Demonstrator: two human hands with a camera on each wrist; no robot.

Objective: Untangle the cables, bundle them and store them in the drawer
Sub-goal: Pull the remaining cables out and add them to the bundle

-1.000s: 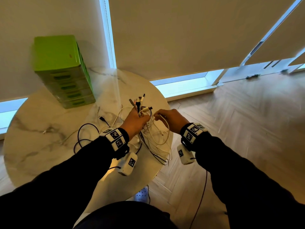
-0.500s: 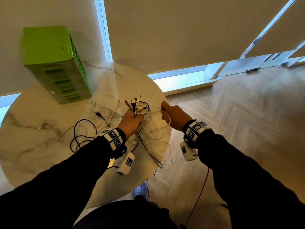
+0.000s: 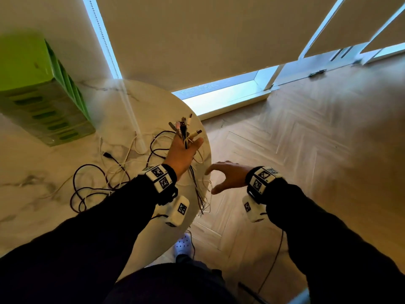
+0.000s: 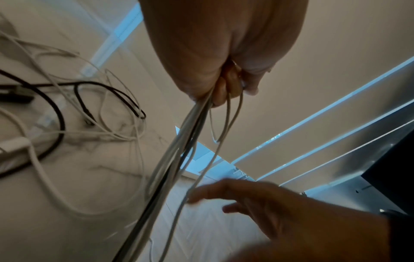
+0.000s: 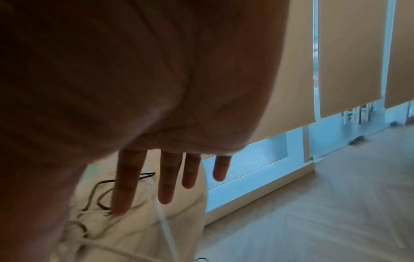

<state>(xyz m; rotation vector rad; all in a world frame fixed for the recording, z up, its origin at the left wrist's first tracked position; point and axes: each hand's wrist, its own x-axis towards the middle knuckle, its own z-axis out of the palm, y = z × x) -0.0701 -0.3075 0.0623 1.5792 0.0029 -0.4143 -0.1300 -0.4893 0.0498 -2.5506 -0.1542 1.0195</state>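
Note:
My left hand [image 3: 183, 150] grips a bunch of black and white cables [image 3: 185, 130] above the round marble table [image 3: 43, 194], plug ends sticking up past the fingers. In the left wrist view the left hand [image 4: 224, 85] holds the strands [image 4: 174, 159], which hang down taut over the table's edge. My right hand [image 3: 223, 177] hovers just right of the hanging strands, fingers spread and holding nothing; the right wrist view shows its straight fingers [image 5: 168, 177]. Loose black and white cables [image 3: 96, 178] lie tangled on the table. The green drawer unit [image 3: 39, 93] stands at the table's far left.
The table's right edge [image 3: 209, 163] runs between my hands, with herringbone wood floor [image 3: 306, 161] beyond it. Window blinds [image 3: 197, 40] hang behind the table. A white shoe [image 3: 183, 245] shows below the table edge.
My right hand let go of the white cable and dropped back toward me, opening its fingers. My left hand rose with the bunch, pulling the strands straight.

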